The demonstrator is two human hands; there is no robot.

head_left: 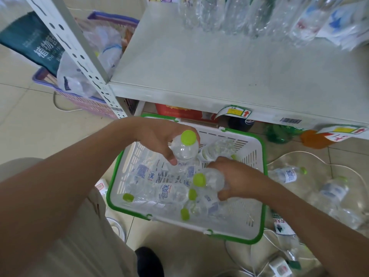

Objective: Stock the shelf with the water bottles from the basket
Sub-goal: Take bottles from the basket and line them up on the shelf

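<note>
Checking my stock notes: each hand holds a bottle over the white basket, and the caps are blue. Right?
Not quite. The caps are green, not blue. The head view shows it: the left hand grips one bottle and the right hand a second bottle, both over the white basket.

light: bright, even, soft shadows | lens: wide-angle — bent edges | blur: soft toward the corners
</note>
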